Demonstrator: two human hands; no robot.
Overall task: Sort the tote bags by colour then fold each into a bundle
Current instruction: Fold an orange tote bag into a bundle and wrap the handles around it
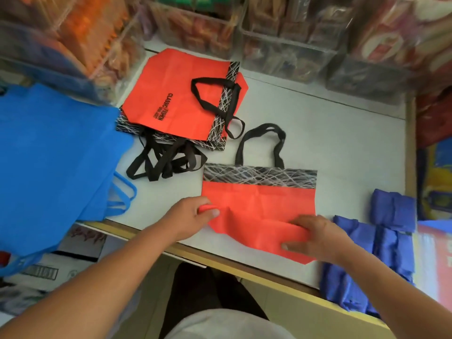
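A red tote bag (259, 204) with a black-and-white scribble band and black handles lies flat on the white table (342, 148) in front of me. My left hand (193, 216) pinches a fold of its left bottom corner. My right hand (315, 237) grips its lower right edge, fingers curled over the cloth. A pile of red tote bags (176, 99) with tangled black handles lies at the back left. Light blue tote bags (53, 162) are heaped at the far left. Folded dark blue bundles (381, 243) sit at the right edge.
Clear bins of packaged snacks (281, 45) line the back of the table. The table's yellow front edge (220, 263) runs diagonally below my hands. Cardboard boxes (49, 272) stand under the blue heap at the lower left.
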